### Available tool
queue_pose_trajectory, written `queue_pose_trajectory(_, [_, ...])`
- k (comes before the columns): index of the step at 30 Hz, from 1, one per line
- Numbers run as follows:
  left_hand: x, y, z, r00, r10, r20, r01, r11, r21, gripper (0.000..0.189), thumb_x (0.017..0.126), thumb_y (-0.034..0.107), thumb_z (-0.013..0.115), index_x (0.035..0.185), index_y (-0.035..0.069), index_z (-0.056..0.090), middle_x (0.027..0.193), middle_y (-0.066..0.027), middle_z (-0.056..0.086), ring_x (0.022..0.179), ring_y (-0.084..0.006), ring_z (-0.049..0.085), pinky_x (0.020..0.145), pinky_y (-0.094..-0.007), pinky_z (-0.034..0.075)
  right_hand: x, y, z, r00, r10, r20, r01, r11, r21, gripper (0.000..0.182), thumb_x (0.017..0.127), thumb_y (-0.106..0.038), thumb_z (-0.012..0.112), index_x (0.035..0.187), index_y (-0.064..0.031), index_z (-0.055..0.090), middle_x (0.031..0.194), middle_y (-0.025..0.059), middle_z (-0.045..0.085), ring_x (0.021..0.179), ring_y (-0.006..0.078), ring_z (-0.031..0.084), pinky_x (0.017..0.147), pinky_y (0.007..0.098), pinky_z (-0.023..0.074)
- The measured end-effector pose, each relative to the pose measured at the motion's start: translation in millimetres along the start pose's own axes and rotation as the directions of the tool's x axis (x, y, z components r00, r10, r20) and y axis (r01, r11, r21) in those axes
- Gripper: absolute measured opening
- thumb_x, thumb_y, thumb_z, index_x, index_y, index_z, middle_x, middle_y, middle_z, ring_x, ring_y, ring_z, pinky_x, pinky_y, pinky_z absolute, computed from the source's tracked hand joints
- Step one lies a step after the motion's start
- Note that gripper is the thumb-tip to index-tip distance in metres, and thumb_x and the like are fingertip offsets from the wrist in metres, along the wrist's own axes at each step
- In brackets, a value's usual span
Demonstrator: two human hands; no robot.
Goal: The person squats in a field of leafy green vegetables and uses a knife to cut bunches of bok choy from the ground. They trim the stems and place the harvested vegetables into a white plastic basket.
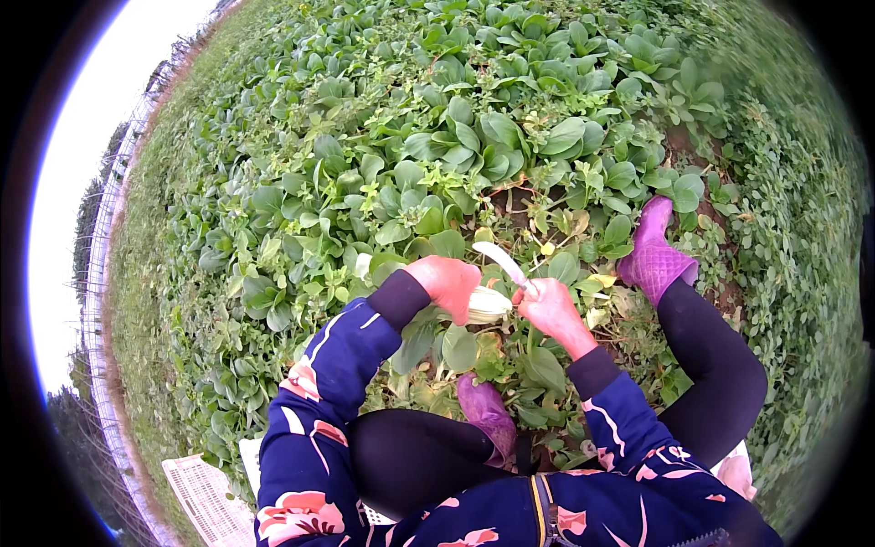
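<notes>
My left hand (448,282) is closed around a head of bok choy (489,305), its pale stalk base pointing right. The plant's green leaves hang below and to the left of my wrist. In my right hand (551,309) is a small curved knife (504,261), its pale blade rising up and to the left. My right fingertips are close beside the cut end of the bok choy; whether they touch it cannot be told. Below both hands lie loose and yellowing leaves (489,352) on the soil.
Dense bok choy plants (502,140) mixed with weeds spread ahead and to the left. My purple boots (656,256) stand among plants on either side of the hands. A slatted plastic crate (208,496) sits at the lower left. Low leafy growth (793,225) covers the right.
</notes>
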State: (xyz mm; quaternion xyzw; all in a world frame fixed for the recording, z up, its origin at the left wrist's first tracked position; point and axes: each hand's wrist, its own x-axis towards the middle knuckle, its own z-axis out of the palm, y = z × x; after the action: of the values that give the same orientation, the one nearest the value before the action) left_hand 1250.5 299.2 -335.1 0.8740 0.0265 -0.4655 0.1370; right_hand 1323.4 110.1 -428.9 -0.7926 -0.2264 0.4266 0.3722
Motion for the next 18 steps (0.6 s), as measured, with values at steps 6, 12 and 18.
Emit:
queue_pose_trajectory(6, [72, -59, 3, 0.900, -0.133, -0.414, 0.213, 0.965, 0.153, 0.040, 0.060, 0.027, 0.075, 0.092, 0.005, 0.066, 0.107, -0.0141, 0.058, 0.091, -0.0279, 0.065, 0.074, -0.0383, 0.054, 40, 41, -20, 0.980, -0.056, -0.193, -0.018, 0.932, -0.362, 0.017, 0.076, -0.018, 0.066, 0.087, -0.0043, 0.066, 0.080, 0.0188, 0.066, 0.077, 0.0355, 0.064, 0.072, 0.0437, 0.0503])
queue_pose_trajectory(12, [83, -107, 53, 0.879, -0.347, -0.328, 0.432, 0.870, 0.237, 0.039, 0.062, 0.018, 0.071, 0.099, 0.006, 0.070, 0.144, -0.0302, 0.031, 0.087, -0.0242, 0.069, 0.072, -0.0328, 0.054, 75, 14, 26, 0.987, -0.151, -0.049, 0.122, 0.918, -0.377, 0.035, 0.083, -0.027, 0.060, 0.100, 0.0015, 0.047, 0.096, 0.0268, 0.059, 0.086, 0.0432, 0.060, 0.074, 0.0493, 0.0478])
queue_pose_trajectory(18, [62, -131, 124, 0.777, -0.301, -0.554, 0.437, 0.890, 0.130, 0.027, 0.058, 0.014, 0.071, 0.084, 0.011, 0.065, 0.109, -0.0138, 0.054, 0.077, -0.0232, 0.066, 0.068, -0.0345, 0.050, 111, -2, 88, 0.928, -0.351, 0.126, 0.373, 0.858, -0.354, 0.026, 0.089, -0.020, 0.053, 0.099, 0.0014, 0.043, 0.093, 0.0264, 0.059, 0.085, 0.0440, 0.059, 0.071, 0.0504, 0.0478])
